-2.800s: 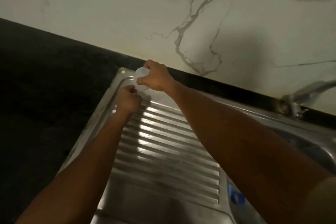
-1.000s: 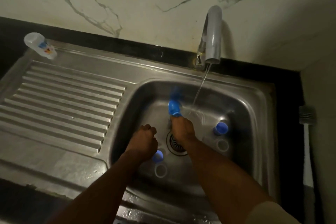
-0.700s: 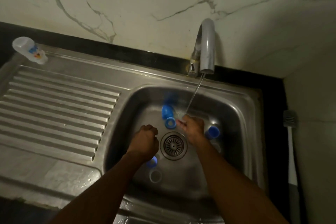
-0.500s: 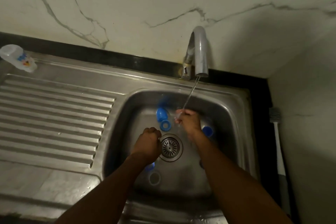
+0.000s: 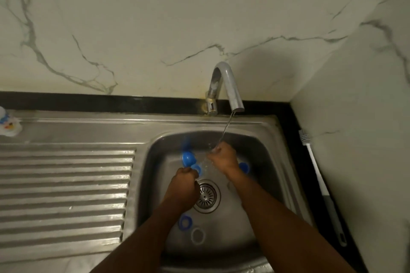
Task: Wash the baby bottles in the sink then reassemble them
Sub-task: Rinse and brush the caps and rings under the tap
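Observation:
Loose bottle parts lie in the steel sink basin. There is a blue cap with a blue ring beside it. Another blue ring lies at the right, and a third blue ring sits next to a clear ring near the front. My right hand is under the running water, its fingers curled round a small pale part that is hard to make out. My left hand is a closed fist beside the drain, with nothing visible in it. One assembled clear bottle lies at the far left.
The curved faucet pours a thin stream into the basin. A ribbed drainboard fills the left side. A long-handled brush lies on the black counter strip to the right of the sink. Marble walls close off the back and right.
My hands left the assembled bottle on the drainboard and moved into the basin. My right hand let go of the blue cap and rose under the stream. My left fist moved towards the drain.

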The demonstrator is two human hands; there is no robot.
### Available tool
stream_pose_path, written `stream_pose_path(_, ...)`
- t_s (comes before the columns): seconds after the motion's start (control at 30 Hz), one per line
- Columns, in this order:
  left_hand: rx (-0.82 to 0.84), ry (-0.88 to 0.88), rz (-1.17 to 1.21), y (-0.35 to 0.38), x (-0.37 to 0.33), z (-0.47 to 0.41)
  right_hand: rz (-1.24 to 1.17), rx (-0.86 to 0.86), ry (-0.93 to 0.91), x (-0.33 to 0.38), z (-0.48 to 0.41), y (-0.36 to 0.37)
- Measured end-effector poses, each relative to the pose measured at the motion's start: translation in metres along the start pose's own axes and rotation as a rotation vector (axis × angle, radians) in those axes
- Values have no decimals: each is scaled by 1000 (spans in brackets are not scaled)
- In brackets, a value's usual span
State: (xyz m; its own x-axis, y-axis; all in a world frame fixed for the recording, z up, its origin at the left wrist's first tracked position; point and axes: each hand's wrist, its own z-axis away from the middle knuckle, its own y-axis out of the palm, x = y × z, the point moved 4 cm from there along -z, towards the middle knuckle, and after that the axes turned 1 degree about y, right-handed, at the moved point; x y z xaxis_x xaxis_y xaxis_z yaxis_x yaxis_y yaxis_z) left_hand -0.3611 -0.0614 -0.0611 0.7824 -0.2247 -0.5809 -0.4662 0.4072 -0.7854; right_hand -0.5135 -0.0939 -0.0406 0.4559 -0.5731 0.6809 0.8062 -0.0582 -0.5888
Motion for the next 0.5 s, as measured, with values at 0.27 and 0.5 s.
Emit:
stream_pose_path(0.27,-24,51,52,5,-3,2,45,35,-45,24,10,-9)
stream_pose_path(0.5,-50,5,78,4,-6,-4,-248,157,114,25,23,-19)
